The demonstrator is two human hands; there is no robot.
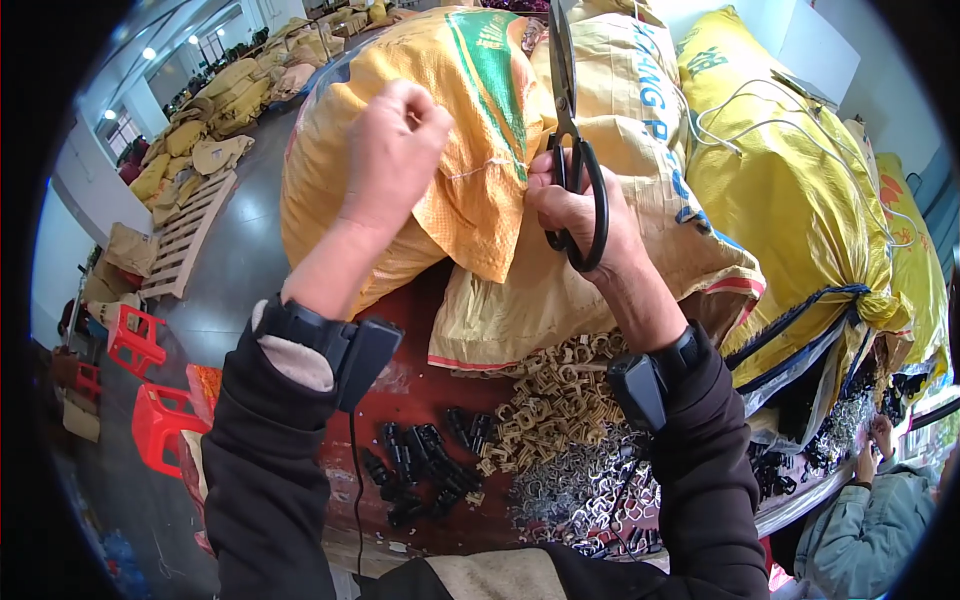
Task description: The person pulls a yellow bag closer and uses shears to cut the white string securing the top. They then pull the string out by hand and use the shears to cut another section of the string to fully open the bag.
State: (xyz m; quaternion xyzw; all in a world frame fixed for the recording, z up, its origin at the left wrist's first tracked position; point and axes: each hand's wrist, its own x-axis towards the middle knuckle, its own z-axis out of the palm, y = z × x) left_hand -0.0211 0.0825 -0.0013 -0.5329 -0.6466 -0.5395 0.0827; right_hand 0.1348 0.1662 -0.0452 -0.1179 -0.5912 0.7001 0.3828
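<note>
Black-handled scissors (pixel 566 130) stand in my right hand (pixel 600 215), blades pointing up. The thumb and fingertips of that hand also meet the edge of an orange woven sack (pixel 400 230) with a green stripe, beside a line of white stitching (pixel 485 168). In front of the same sack, my left hand (pixel 398 150) is raised with its fingers curled together. Anything between those fingers is too small to make out. A flap of the orange sack hangs between my two hands. Behind the scissors sits a pale beige sack (pixel 610 100).
Below the sacks, a red tabletop (pixel 380 375) carries tan clips (pixel 560 405), silvery metal pieces (pixel 575 480) and black parts (pixel 430 465). Yellow sacks (pixel 780 200) stand at right, near another person's hand (pixel 882 435). Red stools (pixel 160 425) and a wooden pallet (pixel 195 235) are at left.
</note>
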